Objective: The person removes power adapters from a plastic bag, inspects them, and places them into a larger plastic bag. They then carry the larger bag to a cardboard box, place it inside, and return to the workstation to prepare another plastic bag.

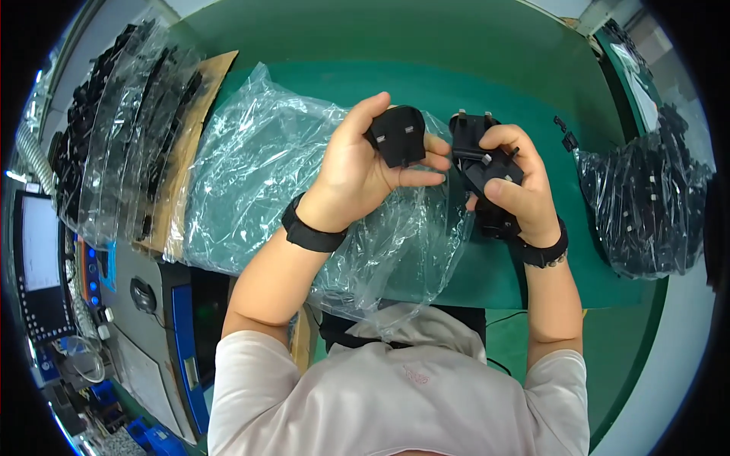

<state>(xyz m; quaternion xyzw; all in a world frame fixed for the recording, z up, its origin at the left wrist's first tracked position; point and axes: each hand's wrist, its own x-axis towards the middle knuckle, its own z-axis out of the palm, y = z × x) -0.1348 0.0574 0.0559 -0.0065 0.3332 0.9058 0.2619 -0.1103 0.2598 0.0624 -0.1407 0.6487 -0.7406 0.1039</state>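
Observation:
My left hand (351, 173) holds a black plug (401, 143) against its palm and fingers, metal pins facing up. A short gap away, my right hand (531, 186) grips several black plugs (475, 135) bunched together, some with pins showing. How many sit under the fingers is hidden. Both wrists wear black bands. Beneath my hands a large clear plastic bag (255, 186) lies crumpled across the green tabletop (365, 80) and hangs over its near edge.
At left, clear bags packed with black parts (122, 140) stand by a cardboard sheet (186, 144). Another filled bag (646, 201) rests at right, beside a small loose black piece (568, 137). Lower left are a screen (39, 243), a mouse (142, 295) and a grey cabinet (152, 334).

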